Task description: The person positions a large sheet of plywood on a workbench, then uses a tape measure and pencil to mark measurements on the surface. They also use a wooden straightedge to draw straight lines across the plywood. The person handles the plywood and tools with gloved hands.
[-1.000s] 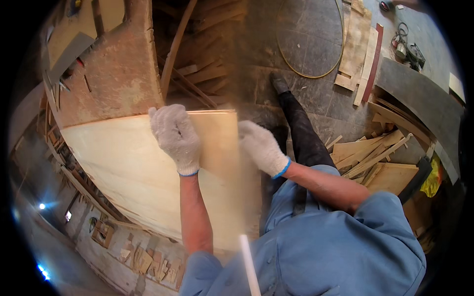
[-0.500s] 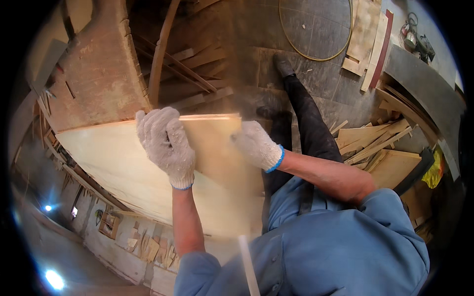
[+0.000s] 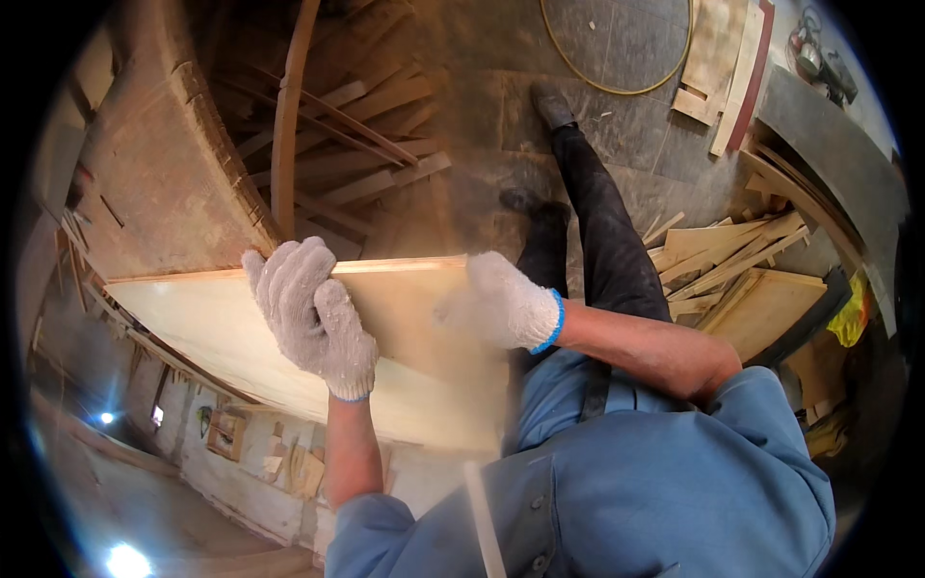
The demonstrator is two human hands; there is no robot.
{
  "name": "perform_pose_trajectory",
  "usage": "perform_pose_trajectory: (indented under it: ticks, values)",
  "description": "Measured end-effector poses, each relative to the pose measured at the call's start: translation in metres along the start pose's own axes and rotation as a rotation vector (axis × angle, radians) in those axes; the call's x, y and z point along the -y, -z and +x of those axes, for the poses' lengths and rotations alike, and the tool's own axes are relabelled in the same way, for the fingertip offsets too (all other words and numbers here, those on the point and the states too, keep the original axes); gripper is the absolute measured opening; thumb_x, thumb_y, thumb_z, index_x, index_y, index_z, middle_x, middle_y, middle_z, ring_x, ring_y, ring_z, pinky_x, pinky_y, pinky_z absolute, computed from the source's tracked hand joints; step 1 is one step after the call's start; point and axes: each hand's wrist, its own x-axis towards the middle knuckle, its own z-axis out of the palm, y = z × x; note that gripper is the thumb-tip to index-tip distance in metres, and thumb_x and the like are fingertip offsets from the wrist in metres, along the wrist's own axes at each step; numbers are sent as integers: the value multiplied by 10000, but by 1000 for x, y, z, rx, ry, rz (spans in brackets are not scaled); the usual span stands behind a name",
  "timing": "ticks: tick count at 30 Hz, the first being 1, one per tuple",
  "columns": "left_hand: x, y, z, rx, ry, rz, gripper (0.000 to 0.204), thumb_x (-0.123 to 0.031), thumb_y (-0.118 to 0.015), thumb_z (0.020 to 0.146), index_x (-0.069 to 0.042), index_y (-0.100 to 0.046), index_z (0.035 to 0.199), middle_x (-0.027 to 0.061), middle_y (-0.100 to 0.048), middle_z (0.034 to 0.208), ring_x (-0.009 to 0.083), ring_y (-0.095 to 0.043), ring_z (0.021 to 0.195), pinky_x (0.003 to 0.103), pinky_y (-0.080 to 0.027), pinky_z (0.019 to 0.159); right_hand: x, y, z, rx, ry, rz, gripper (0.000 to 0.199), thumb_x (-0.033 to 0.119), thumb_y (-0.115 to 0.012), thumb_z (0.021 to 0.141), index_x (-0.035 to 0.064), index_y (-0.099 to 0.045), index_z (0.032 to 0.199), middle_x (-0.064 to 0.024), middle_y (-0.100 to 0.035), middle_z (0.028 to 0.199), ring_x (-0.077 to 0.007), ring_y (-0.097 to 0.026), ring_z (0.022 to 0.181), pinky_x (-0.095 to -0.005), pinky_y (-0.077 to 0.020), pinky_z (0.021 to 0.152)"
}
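My left hand (image 3: 316,323), in a pale knitted glove, is closed over the upper edge of a pale wooden panel (image 3: 414,332); the fingers lie across the edge. The panel's thin edge shows light layers and runs from the far left to the right hand. At the panel's right end is my right hand (image 3: 506,301), in a matching glove with a blue cuff. Its fingers are smeared by motion and lie against the panel's face near the right corner. Whether they grip anything cannot be made out.
A large brown board (image 3: 145,183) lies at the far left, beside a heap of wooden strips (image 3: 376,144). On the right are offcuts (image 3: 742,250) and a yellow plastic bag (image 3: 848,313). A yellow hose (image 3: 617,90) loops on the tiled floor.
The panel's upper edge and both hands sit lower in the picture. My right hand's fingers have shifted across the panel's face. My left hand stays on the edge.
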Motion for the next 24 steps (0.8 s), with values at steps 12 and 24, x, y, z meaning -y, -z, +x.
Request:
perform_pose_trajectory:
  ticks: [12, 24]
  values:
    - [4, -2, -3, 31, -39, 38, 226, -155, -481, 1015, -27, -650, 1093, 103, -686, 1121, 282, -603, 1133, 569, -226, 1219, 2, 9, 6, 92, -18, 25, 591, 536, -665, 906, -55, -662, 934, -315, -631, 827, -423, -646, 721, -454, -509, 658]
    - [1, -1, 2, -58, -13, -1, 183, -160, -517, 979, -42, -652, 1020, 94, -673, 1017, 284, -614, 1052, 565, -256, 1201, 15, 18, 9, 175, 1, -264, 467, 404, -632, 958, -48, -685, 1067, -224, -725, 967, -331, -714, 849, -402, -553, 735]
